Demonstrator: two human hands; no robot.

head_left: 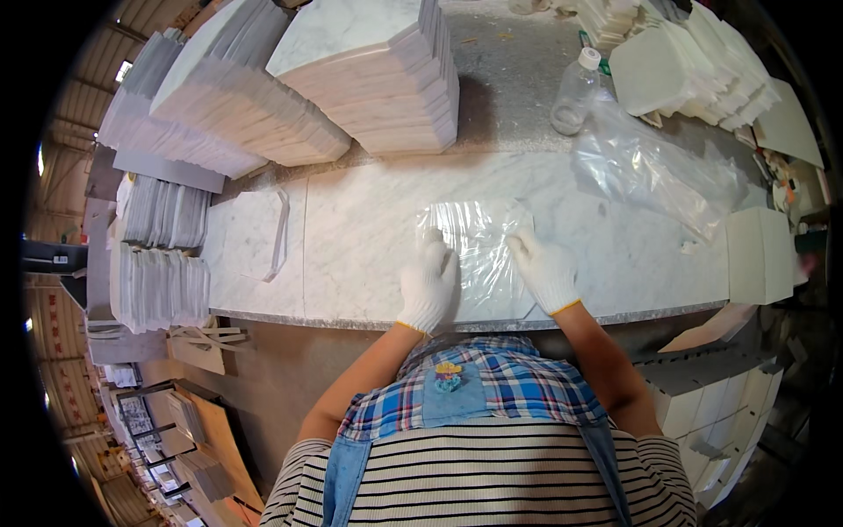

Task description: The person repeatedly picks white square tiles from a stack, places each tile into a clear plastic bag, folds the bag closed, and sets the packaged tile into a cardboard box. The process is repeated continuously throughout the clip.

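A clear, shiny piece of plastic film (480,255), perhaps a bag, lies in front of me on the white marble-look worktop (360,237). Whether a tile lies under or inside it is hard to tell through the glare. Both hands wear white knit gloves with yellow cuffs. My left hand (428,283) is closed at the film's left edge, fingers curled together. At the upper right edge, my right hand (544,270) pinches the film between thumb and fingers.
Tall stacks of pale hexagonal tiles (369,83) stand at the back left, with more tiles (162,290) further left. Loose plastic bags (654,162), a clear bottle (576,92) and more tiles (676,66) sit at the right. White boxes (720,413) are below the right edge.
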